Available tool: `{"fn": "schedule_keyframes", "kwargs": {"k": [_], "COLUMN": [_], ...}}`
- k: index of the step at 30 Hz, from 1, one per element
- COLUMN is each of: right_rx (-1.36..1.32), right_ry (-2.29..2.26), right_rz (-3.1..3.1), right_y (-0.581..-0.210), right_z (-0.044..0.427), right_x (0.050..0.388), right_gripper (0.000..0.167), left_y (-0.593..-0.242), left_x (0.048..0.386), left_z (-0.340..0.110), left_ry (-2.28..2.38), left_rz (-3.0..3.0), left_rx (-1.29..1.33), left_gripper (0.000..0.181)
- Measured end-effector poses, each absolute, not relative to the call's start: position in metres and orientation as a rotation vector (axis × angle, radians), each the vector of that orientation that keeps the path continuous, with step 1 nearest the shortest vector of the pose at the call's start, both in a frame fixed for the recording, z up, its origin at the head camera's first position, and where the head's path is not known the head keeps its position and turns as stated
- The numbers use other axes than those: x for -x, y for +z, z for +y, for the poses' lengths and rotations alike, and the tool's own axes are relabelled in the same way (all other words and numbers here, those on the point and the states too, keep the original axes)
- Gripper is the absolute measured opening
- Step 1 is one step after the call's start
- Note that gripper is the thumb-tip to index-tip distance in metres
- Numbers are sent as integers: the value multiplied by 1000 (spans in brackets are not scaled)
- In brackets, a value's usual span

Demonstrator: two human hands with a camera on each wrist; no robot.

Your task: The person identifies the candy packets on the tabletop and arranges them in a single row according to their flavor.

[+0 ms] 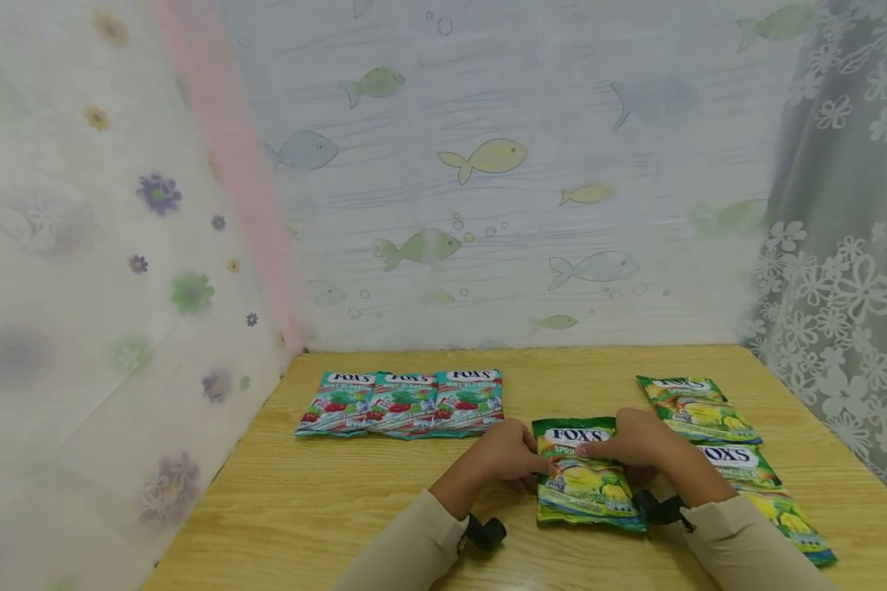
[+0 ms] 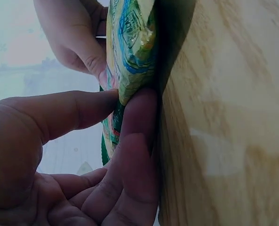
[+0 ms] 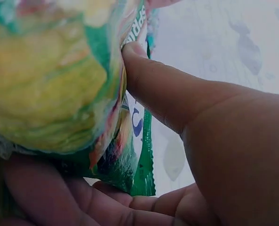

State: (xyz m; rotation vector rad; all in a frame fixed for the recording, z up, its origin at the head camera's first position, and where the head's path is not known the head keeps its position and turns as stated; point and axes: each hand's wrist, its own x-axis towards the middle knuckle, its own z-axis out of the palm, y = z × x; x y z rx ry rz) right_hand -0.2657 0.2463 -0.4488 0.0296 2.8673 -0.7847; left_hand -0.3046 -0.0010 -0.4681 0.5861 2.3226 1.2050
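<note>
A green and yellow candy bag (image 1: 584,484) marked FOX'S lies at the table's front middle, held between both hands. My left hand (image 1: 508,455) pinches its left edge; in the left wrist view, the thumb (image 2: 83,110) is on the printed face and fingers are tucked beneath. From the other side my right hand (image 1: 639,447) grips the bag, its thumb (image 3: 163,87) across the front near the lettering and its fingers under the edge. Two more green bags lie to the right, the farther green bag (image 1: 698,410) and the nearer green bag (image 1: 765,492), partly hidden by the right forearm.
At the back left, three teal mint candy bags (image 1: 333,406) lie in an overlapping row on the wooden table (image 1: 288,501). A fish-patterned curtain (image 1: 517,213) hangs behind the table, with a flowered sheet (image 1: 103,328) on the left and a lace curtain (image 1: 850,279) on the right.
</note>
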Motion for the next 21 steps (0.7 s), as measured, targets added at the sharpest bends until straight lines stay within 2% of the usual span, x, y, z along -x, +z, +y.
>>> {"fn": "schedule_keyframes", "kwargs": {"k": [4, 11, 16, 21], "right_rx": [-53, -55, -15, 63], "right_ry": [-821, -939, -1000, -1022], "right_rz": [2809, 2757, 2748, 2771], "right_y": [-448, -450, -448, -443], "right_z": [247, 249, 250, 251], "right_x": [266, 268, 269, 271], "right_gripper": [64, 61, 51, 53], "left_y": [-468, -468, -465, -462], "left_x": [306, 308, 309, 311], "left_z": [-2, -4, -6, -6], "left_ry": [1211, 1222, 1241, 1273], "left_rz": [2321, 2319, 2324, 2336], "left_rx": [-598, -572, -586, -571], "left_gripper": [41, 23, 25, 32]}}
